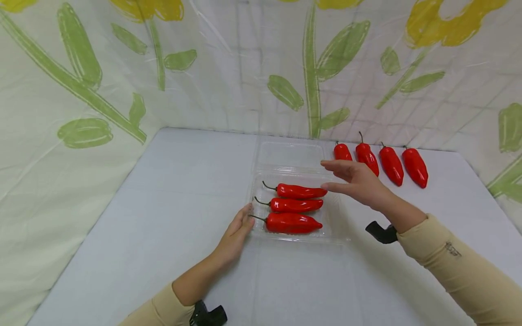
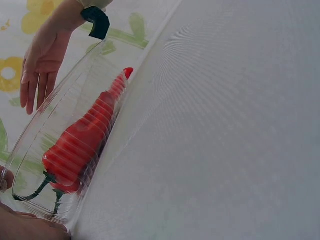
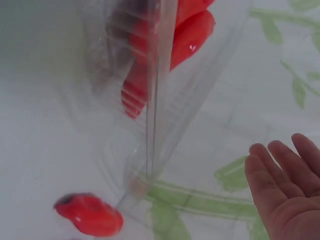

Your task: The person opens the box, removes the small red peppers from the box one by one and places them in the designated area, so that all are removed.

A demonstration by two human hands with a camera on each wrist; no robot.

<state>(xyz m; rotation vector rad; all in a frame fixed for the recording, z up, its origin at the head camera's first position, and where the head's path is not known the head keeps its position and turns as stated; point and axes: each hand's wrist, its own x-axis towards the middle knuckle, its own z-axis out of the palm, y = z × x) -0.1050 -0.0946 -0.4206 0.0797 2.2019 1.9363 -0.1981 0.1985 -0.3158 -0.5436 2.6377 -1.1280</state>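
A clear plastic clamshell box [image 1: 336,228] lies with its lid [image 1: 291,154] folded back, away from me. Three red peppers with green stems lie side by side in its base: a far one [image 1: 302,191], a middle one [image 1: 297,205] and a near one [image 1: 293,223]. My left hand [image 1: 234,235] holds the box by its left edge; its fingers [image 2: 30,225] show low in the left wrist view. Above the box's right side hovers my right hand [image 1: 359,183], fingers [image 3: 290,172] extended and nothing held. Its thumb tip appears close to the far pepper's tip.
Several more red peppers [image 1: 391,166] stand in a row at the table's back right, one partly behind my right hand. Behind the white table [image 1: 183,190] hangs a flower-printed curtain [image 1: 244,68]. Black wrist devices [image 1: 381,232] sit at both sleeves.
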